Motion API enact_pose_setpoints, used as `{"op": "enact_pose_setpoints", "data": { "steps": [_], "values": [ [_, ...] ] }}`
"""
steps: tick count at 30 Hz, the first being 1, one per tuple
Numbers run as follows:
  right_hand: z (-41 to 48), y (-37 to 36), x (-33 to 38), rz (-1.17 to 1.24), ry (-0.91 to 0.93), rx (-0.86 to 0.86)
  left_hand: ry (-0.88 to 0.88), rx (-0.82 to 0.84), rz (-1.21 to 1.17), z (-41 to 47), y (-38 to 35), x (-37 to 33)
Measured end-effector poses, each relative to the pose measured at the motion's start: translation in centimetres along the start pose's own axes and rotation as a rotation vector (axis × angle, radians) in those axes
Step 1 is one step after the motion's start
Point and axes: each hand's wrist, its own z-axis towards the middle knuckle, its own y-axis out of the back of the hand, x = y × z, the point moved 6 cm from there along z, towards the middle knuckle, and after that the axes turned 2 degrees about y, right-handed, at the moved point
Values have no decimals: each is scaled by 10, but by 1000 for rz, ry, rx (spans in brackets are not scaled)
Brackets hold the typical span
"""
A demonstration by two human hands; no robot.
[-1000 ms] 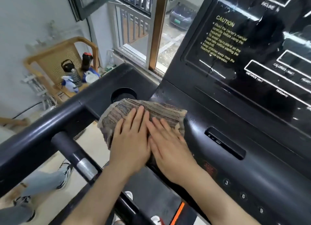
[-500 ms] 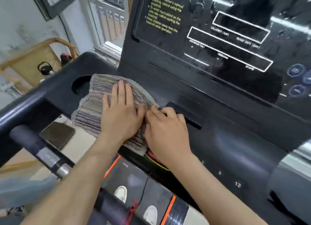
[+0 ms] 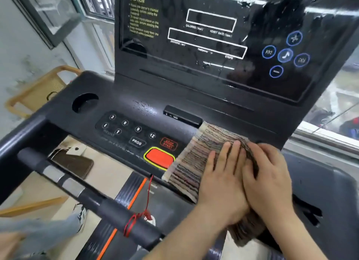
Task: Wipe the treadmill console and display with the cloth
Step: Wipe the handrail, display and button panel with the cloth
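Treadmill console (image 3: pixel 136 96) – black, sloped deck fills most of the view; wet smears show up and left of the red stop button (image 3: pixel 159 157).

Display (image 3: pixel 213 36) – glossy black panel rising well above the button, streaked and spotted; yellow CAUTION text at its left, white-outlined readout boxes in the middle, blue ring icons at its right.

Handlebar (image 3: pixel 87 197) – dark bar with silver bands, running below and left of the button.

Cloth (image 3: pixel 190 158) – striped, brownish, folded thick. Lies on the console deck just right of the button, its left edge almost at the yellow surround; its lower end hangs off the deck's near edge.

Left hand (image 3: pixel 221 174) – flat on the cloth, right of the button. Fingers (image 3: pixel 226 153) straight and held close together, pressing down, gripping nothing.

Right hand (image 3: pixel 270 174) – further right of the button, side by side with the left and touching it. Fingers (image 3: pixel 266 151) nearly straight, slightly bent over a raised fold, lying on top of the cloth rather than curled round it.

Cup holder (image 3: pixel 84 102) – round well, up and far left of the button.

Phone (image 3: pixel 73 162) – dark slab on the floor, left of the button.

Red cord (image 3: pixel 145 201) – thin line hanging below the button to the handlebar.
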Motion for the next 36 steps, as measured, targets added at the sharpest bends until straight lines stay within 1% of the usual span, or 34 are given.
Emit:
{"op": "enact_pose_setpoints", "data": {
  "steps": [2,4,7,9,11,15,17,19,21,22,24,25,28,30,32,34,36],
  "values": [
    [-1,-14,21,51,127,12,65,-91,-1,-8,8,30],
    [-3,-33,40,42,265,99,166,-155,11,-18,16,68],
    [-12,-56,48,-83,398,210,201,-124,90,-23,20,101],
    [-21,-53,39,-137,430,226,211,-109,99,-24,19,96],
    [-28,-32,20,-178,406,162,180,-101,77,-22,12,71],
    [-33,23,-16,-240,161,-39,-29,-113,29,-12,1,2],
    [-29,25,-14,-211,96,-56,-49,-149,4,-7,7,4],
    [-29,10,5,-191,81,-19,27,-177,-24,-8,15,33],
    [-30,-18,29,-226,166,80,98,-195,56,-7,21,60],
    [-29,-31,36,-234,200,134,109,-168,104,-5,19,67],
    [-14,-42,32,-210,163,194,94,-111,136,8,16,65],
    [-3,-42,27,-209,147,192,87,-123,131,17,17,62],
    [14,-35,19,-264,192,193,64,-122,86,33,19,55],
    [-2,-31,15,-275,218,230,44,-138,64,20,15,51],
    [-37,-20,10,-281,243,263,-23,-133,43,-9,8,37],
    [-69,-5,7,-282,240,296,-74,-122,11,-34,3,24],
    [-71,-3,-3,-258,207,295,-65,-93,-7,-31,1,16]
  ]
}}
